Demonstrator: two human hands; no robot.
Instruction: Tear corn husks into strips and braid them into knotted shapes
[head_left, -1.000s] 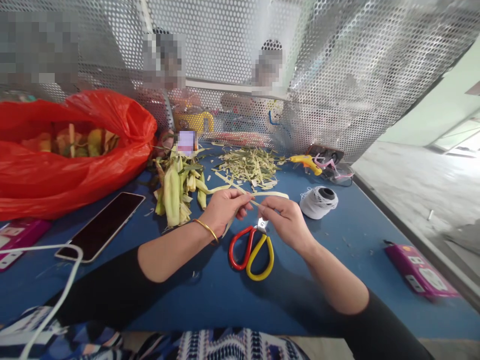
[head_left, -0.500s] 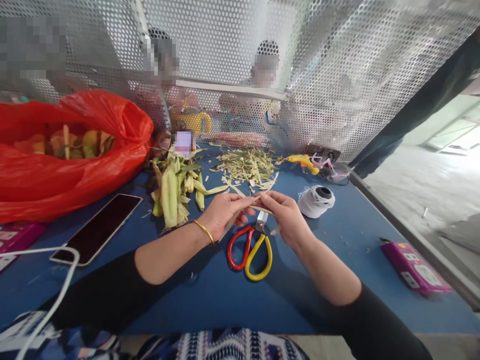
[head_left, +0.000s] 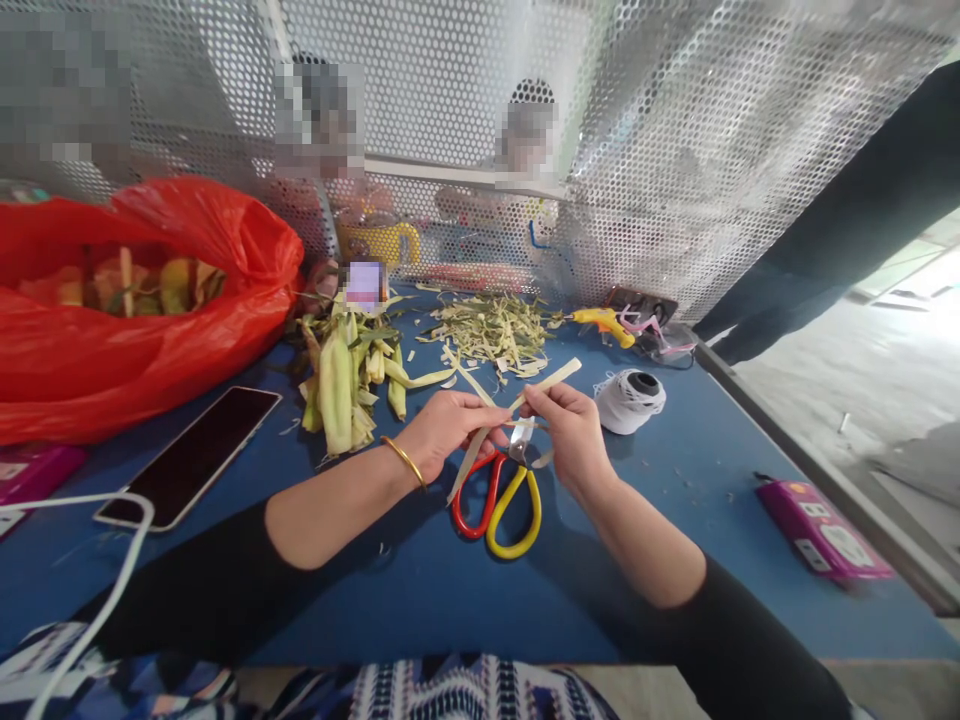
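Observation:
My left hand (head_left: 444,432) and my right hand (head_left: 571,432) both pinch pale corn-husk strips (head_left: 546,380) between their fingertips, just above the blue table (head_left: 420,590). One strip pokes up and right past my right hand; another hangs down from my left hand. Scissors with a red and a yellow handle (head_left: 496,492) lie on the table right under my hands. A gold bangle circles my left wrist.
A pile of corn husks (head_left: 346,375) and a heap of cut strips (head_left: 495,330) lie behind my hands. A red plastic bag (head_left: 142,300), a phone (head_left: 191,455), a white thread spool (head_left: 631,398), a yellow glue gun (head_left: 609,322) and pink boxes (head_left: 823,530) stand around. People sit behind the perforated screen (head_left: 675,150).
My hands have drawn slightly toward me and lower, over the scissors. The strip end now sticks up to the right of my right hand. A dark-clothed person has come into view at right.

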